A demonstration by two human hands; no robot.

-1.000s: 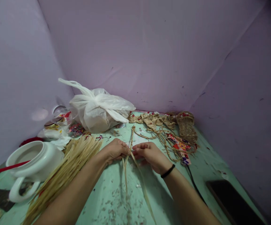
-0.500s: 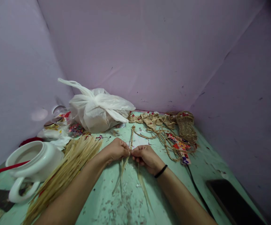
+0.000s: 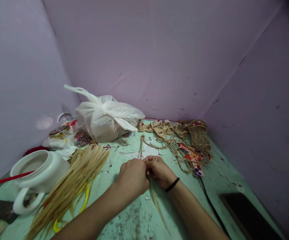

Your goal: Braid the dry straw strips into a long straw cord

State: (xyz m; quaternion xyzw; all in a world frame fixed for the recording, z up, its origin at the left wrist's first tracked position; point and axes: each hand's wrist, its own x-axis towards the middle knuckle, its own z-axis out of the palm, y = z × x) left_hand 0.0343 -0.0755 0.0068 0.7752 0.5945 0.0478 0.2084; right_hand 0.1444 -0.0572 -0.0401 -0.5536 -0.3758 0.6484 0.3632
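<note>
- Left hand (image 3: pixel 134 175): back upward, fingers curled inward; from here I cannot tell what it grips.
- Right hand (image 3: pixel 160 171): beside it, thumb and forefinger pinched on the near end of the braided cord (image 3: pixel 141 148).
- Cord: on the table (image 3: pixel 109 176), ahead of both hands; loose strip (image 3: pixel 157 203) trails below.
- White pot (image 3: pixel 53 170): red stick (image 3: pixel 9 179) in its mouth.
- Knotted plastic bag (image 3: pixel 104 116): contents unclear.
</note>
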